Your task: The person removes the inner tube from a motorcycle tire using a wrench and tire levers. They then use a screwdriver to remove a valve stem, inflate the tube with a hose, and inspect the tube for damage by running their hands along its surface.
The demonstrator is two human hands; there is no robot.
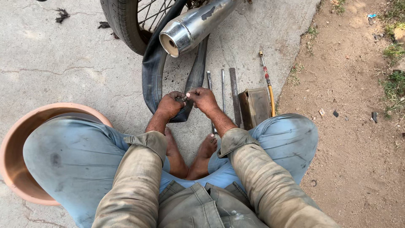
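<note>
A round terracotta-coloured plastic basin [17, 160] is seen at the far left on the cracked grey concrete floor [63, 71], partly hidden behind the person's left knee in faded blue trousers. Above it, the black rubber motorcycle tyre with spoked wheel [122, 23] is cut off by the top edge, and a dented chrome exhaust silencer [192, 26] is angled down in front of it. A limp black rubber inner tube [152, 74] is hung in a loop from behind the silencer down to the hands. The left hand [170, 104] is closed around the bottom bend of the tube, fingers curled over it. The right hand [203, 99] is touching the left, thumb and fingers pinched on the same spot of the tube; a small metal part, possibly the valve, is held between both hands, too small to be made out. Bare feet are seen below the hands, between the knees. Just right of the right hand, three long flat steel tyre levers [234, 95] are laid side by side on the concrete. Beside them a worn brown rectangular tin box [255, 107] is set near the right knee. A thin yellow-handled tool with a red collar [268, 86] is laid along the concrete edge. Bare brown dirt ground [350, 126] is seen at far right.
</note>
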